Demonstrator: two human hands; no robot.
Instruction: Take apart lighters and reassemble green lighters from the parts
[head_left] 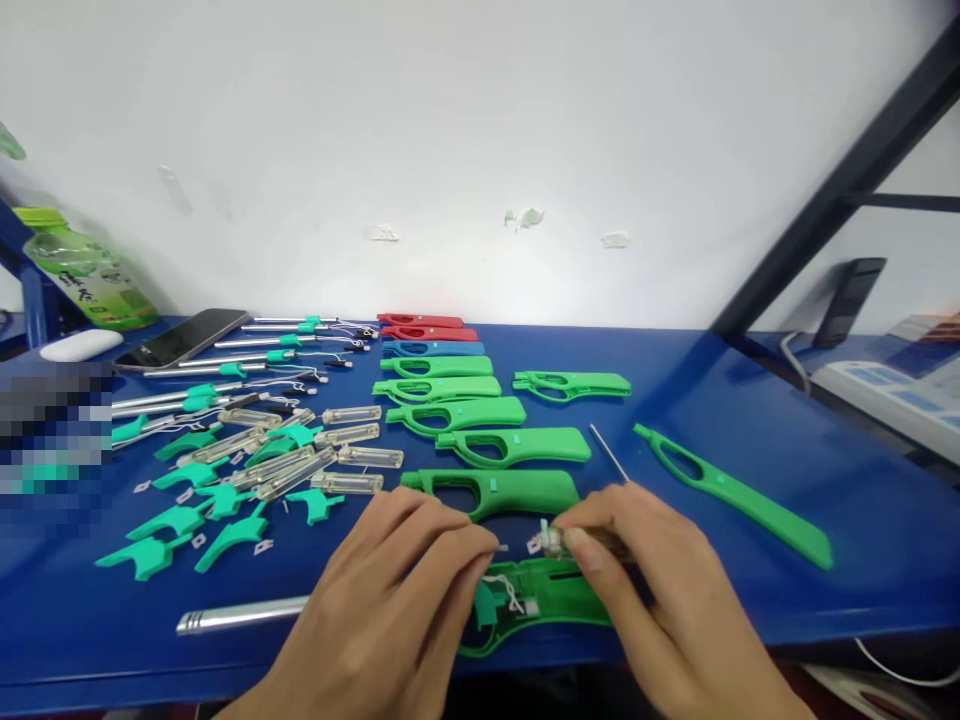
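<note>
Our right hand (667, 560) pinches a clear tank (555, 543) by the green shell (562, 598) between our hands; our left (382, 590) curls inward, its hold hidden. Steadying the shell should help.

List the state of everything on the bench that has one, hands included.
Bottle: capped.
Left-side phone: lying flat, screen dark.
Nearest green shell: inner side up, wire and teal part inside.
Right hand: closed on a clear part.
Left hand: fingers bent, grip unclear.
Nearest metal tube: lying down, end hidden.
</note>
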